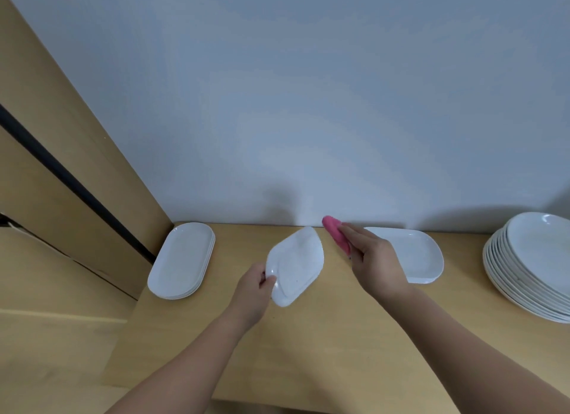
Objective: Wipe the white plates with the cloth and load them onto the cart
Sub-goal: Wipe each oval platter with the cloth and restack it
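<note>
My left hand (254, 285) grips the near edge of a white oval plate (297, 264) and holds it tilted above the wooden table (308, 352). Small dark specks show on the plate's face. My right hand (373, 257) holds a folded pink cloth (336, 234) just to the right of that plate, apart from it. Behind my right hand a white oblong plate (422, 259) lies flat on the table. A short stack of white oval plates (182, 259) sits at the table's left end.
A tall stack of round white plates (536, 265) stands at the right end of the table. A pale wall rises directly behind the table. Wooden cabinet panels (61, 182) close off the left side.
</note>
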Demonstrator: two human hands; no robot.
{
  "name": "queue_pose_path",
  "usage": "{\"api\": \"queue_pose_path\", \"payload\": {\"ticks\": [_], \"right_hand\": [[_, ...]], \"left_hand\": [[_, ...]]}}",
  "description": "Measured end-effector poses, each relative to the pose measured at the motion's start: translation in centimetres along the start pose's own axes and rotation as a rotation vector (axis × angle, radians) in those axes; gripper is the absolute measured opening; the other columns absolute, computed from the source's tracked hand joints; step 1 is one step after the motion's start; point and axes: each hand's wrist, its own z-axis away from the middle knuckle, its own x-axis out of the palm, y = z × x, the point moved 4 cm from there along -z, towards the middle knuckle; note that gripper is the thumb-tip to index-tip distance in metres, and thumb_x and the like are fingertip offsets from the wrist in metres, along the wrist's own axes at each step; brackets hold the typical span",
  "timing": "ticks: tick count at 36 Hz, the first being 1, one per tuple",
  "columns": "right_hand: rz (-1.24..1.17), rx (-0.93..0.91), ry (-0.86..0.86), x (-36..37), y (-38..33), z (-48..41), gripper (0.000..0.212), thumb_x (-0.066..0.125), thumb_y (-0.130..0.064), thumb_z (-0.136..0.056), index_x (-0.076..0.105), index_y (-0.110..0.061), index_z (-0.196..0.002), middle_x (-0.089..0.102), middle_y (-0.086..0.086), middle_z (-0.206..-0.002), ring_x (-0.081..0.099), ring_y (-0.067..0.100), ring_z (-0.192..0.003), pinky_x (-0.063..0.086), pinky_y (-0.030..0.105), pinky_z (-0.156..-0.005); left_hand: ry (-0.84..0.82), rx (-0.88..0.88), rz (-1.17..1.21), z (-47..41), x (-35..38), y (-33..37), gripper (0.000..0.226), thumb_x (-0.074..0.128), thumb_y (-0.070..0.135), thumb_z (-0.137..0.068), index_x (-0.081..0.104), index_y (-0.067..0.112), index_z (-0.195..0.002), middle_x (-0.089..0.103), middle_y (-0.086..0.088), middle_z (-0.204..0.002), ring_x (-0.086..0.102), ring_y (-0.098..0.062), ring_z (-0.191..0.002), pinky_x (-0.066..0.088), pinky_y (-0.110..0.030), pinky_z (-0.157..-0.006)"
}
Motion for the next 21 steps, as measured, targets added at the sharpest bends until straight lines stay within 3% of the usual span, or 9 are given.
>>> {"api": "queue_pose_path", "payload": {"ticks": [2, 5, 8, 10, 13, 16, 19, 21], "right_hand": [[0.021, -0.007, -0.010, 1.1, -0.2, 0.3, 0.044, 0.052, 0.003, -0.094, 0.061, -0.021, -0.130, 0.054, -0.018, -0.136, 0.050, -0.004, -0.123, 0.043, 0.019, -0.100], [0.105, -0.064, 0.007, 3.4, -0.7, 0.9, 0.050, 0.062, 0.013, -0.080, 0.067, -0.015, -0.121, 0.057, -0.016, -0.127, 0.053, -0.003, -0.114, 0.039, 0.010, -0.088], [0.169, -0.056, -0.123, 6.6, -0.4, 1.2, 0.051, 0.058, 0.017, -0.075, 0.068, -0.010, -0.117, 0.067, 0.004, -0.122, 0.063, 0.025, -0.107, 0.051, 0.026, -0.081], [0.177, 0.006, -0.275, 8.8, 0.1, 1.4, 0.050, 0.051, 0.013, -0.080, 0.064, -0.009, -0.123, 0.064, 0.009, -0.124, 0.059, 0.030, -0.111, 0.052, 0.036, -0.083], [0.193, 0.052, -0.464, 11.7, 0.7, 2.1, 0.049, 0.047, 0.000, -0.091, 0.051, -0.013, -0.139, 0.049, 0.009, -0.143, 0.044, 0.028, -0.132, 0.040, 0.036, -0.101], [0.216, 0.017, -0.556, 13.5, 1.3, 3.0, 0.048, 0.040, -0.019, -0.101, 0.035, -0.022, -0.148, 0.023, -0.001, -0.159, 0.013, 0.023, -0.148, 0.019, 0.038, -0.117], [0.227, -0.030, -0.616, 14.3, 1.9, 3.6, 0.051, 0.033, -0.024, -0.103, 0.021, -0.029, -0.152, 0.008, -0.007, -0.161, -0.004, 0.020, -0.149, 0.001, 0.035, -0.120], [0.216, -0.089, -0.633, 14.6, 2.1, 3.5, 0.052, 0.033, -0.020, -0.102, 0.021, -0.029, -0.152, 0.010, -0.009, -0.160, -0.008, 0.014, -0.147, -0.006, 0.031, -0.120]], "left_hand": [[-0.013, -0.089, 0.157, 0.1, 0.2, -0.3, 0.017, 0.048, 0.009, -0.097, 0.059, 0.020, -0.104, 0.067, -0.005, -0.106, 0.066, -0.018, -0.096, 0.059, -0.033, -0.077], [-0.028, -0.156, 0.262, 0.5, 0.5, -0.8, 0.015, 0.049, 0.007, -0.098, 0.058, 0.016, -0.105, 0.067, -0.006, -0.107, 0.068, -0.017, -0.096, 0.056, -0.022, -0.066], [-0.052, -0.178, 0.261, 0.8, 0.7, -1.1, 0.015, 0.049, 0.006, -0.098, 0.058, 0.014, -0.108, 0.067, -0.005, -0.106, 0.068, -0.018, -0.096, 0.057, -0.024, -0.066], [-0.087, -0.181, 0.247, 0.9, 0.8, -1.1, 0.019, 0.049, 0.005, -0.096, 0.058, 0.014, -0.111, 0.068, -0.005, -0.107, 0.068, -0.019, -0.098, 0.059, -0.028, -0.069], [-0.146, -0.170, 0.269, 1.2, 1.0, -0.9, 0.031, 0.051, -0.004, -0.091, 0.058, 0.014, -0.115, 0.070, -0.008, -0.109, 0.069, -0.020, -0.098, 0.060, -0.035, -0.075], [-0.160, -0.170, 0.304, 1.3, 1.0, -0.9, 0.038, 0.051, -0.009, -0.089, 0.059, 0.012, -0.119, 0.070, -0.012, -0.110, 0.069, -0.022, -0.099, 0.060, -0.038, -0.078], [-0.143, -0.188, 0.302, 1.4, 1.0, -1.2, 0.037, 0.050, -0.011, -0.089, 0.058, 0.006, -0.121, 0.069, -0.017, -0.111, 0.068, -0.025, -0.099, 0.060, -0.038, -0.077], [-0.135, -0.200, 0.304, 1.4, 1.1, -1.3, 0.036, 0.049, -0.012, -0.088, 0.057, 0.004, -0.120, 0.069, -0.017, -0.110, 0.068, -0.023, -0.094, 0.058, -0.034, -0.071]]}}
